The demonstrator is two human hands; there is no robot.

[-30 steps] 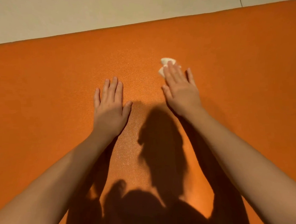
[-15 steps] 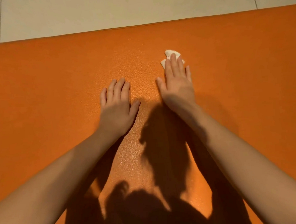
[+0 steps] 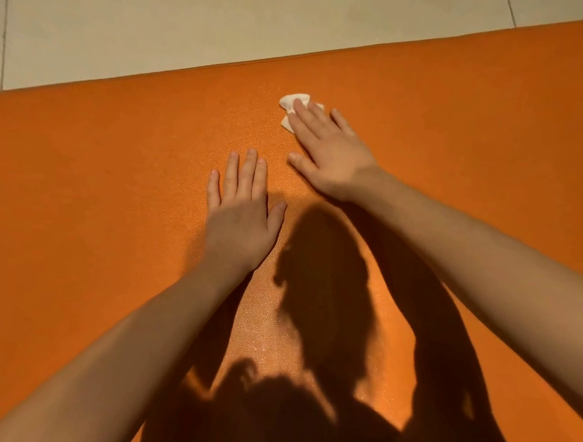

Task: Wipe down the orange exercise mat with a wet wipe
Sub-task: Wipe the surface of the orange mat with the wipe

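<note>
I count one orange mat (image 3: 113,196), one white wipe (image 3: 292,100) and two hands, one left hand (image 3: 239,223) and one right hand (image 3: 333,151). The far floor (image 3: 239,20) shows two tile seams.

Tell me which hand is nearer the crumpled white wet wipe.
Right. The right hand presses flat on the crumpled white wet wipe, covering part of it. The left hand rests flat on the orange exercise mat, apart from the wipe, closer to the person.
</note>
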